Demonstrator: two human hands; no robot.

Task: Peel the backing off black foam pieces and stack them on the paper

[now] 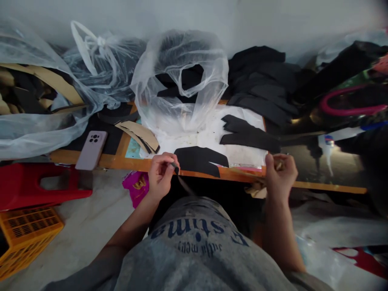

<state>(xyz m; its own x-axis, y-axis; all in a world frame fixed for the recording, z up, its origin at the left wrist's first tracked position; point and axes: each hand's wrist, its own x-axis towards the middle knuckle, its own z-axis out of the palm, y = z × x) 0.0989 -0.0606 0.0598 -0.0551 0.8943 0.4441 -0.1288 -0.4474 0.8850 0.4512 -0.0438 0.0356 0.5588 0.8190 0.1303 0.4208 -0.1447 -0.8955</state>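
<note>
My left hand (pixel 160 176) is closed in a pinch on a small dark strip (pixel 176 169) at the table's front edge. A thin, blurred tail seems to hang from it toward my shirt. Just right of that hand, a black cut sheet piece (pixel 200 158) lies flat, partly over the edge. Farther right, my right hand (pixel 281 173) is closed, its fingers curled; what they hold, if anything, is unclear. Near it, several black pieces with jagged left ends (pixel 247 132) lie on white paper (pixel 188 141).
An open clear plastic bag (pixel 182 109) with black pieces stands behind. Stacked black sheets (pixel 263 81) lie back right. On the left are a phone (pixel 91 150), tan-and-black curved pieces (pixel 139 135) and a big plastic bag (pixel 45 133). A red stool (pixel 39 186) and yellow crate (pixel 30 234) stand below.
</note>
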